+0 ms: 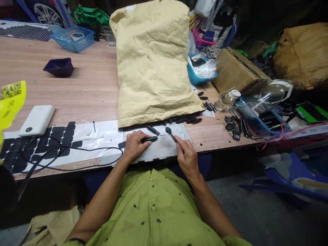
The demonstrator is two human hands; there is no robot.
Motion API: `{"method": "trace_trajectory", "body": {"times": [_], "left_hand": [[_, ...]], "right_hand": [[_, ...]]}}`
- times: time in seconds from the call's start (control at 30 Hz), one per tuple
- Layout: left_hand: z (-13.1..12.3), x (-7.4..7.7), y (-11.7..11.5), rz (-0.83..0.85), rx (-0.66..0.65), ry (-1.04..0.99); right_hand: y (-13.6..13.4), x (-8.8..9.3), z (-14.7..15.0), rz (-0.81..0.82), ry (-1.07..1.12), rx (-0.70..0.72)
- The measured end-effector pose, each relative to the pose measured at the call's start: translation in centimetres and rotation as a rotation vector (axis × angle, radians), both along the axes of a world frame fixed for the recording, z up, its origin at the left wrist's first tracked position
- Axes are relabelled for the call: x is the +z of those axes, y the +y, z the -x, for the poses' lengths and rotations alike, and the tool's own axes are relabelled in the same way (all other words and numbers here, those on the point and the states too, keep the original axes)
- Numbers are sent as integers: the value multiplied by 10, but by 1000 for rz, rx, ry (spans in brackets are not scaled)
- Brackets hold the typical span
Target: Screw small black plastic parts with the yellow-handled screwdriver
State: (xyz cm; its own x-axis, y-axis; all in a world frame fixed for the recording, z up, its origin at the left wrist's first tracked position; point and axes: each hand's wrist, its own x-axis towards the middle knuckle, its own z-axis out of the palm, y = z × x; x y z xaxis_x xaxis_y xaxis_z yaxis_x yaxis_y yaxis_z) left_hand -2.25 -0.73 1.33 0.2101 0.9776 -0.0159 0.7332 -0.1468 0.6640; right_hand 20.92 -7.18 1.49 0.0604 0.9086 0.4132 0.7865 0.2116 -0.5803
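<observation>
My left hand [135,145] rests at the table's front edge, its fingers closed on a slim black pen-like tube [151,139] that points right. Just behind it lies a second black tube [153,130] on a pale sheet [164,148]. My right hand [186,153] grips the slim handle of a small tool with a dark round head [168,130]. That head sits over the sheet, a short way right of the tube and apart from it. More black tubes [192,119] lie loosely along the bottom edge of a large tan bag [153,68].
To the left are a white power bank [37,119], a looped black cable [84,149] and a purple tray [59,67]. A blue basket [73,39] stands farther back. On the right, a clear bottle [227,99], keys [232,128] and a carton [237,70] crowd the table.
</observation>
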Motion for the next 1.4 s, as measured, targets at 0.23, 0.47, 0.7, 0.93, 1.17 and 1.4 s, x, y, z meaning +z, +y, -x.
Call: {"method": "trace_trajectory", "body": {"times": [0.23, 0.47, 0.7, 0.93, 1.17, 1.4], "left_hand": [[3, -1, -1, 7, -39, 20], [10, -5, -3, -97, -148, -25], [-6, 7, -65, 10, -558, -284], [-22, -27, -89, 667, -216, -277], [-19, -50, -74, 908, 122, 14], [-14, 0, -79, 548, -425, -170]], "right_hand": [[16, -17, -45, -8, -304, -397], [24, -36, -55, -37, -407, -527], [24, -37, -53, -58, -429, -502], [25, -37, -53, -63, -402, -487], [25, -36, -50, -38, -386, -478], [24, -36, -48, -51, -433, -490]]}}
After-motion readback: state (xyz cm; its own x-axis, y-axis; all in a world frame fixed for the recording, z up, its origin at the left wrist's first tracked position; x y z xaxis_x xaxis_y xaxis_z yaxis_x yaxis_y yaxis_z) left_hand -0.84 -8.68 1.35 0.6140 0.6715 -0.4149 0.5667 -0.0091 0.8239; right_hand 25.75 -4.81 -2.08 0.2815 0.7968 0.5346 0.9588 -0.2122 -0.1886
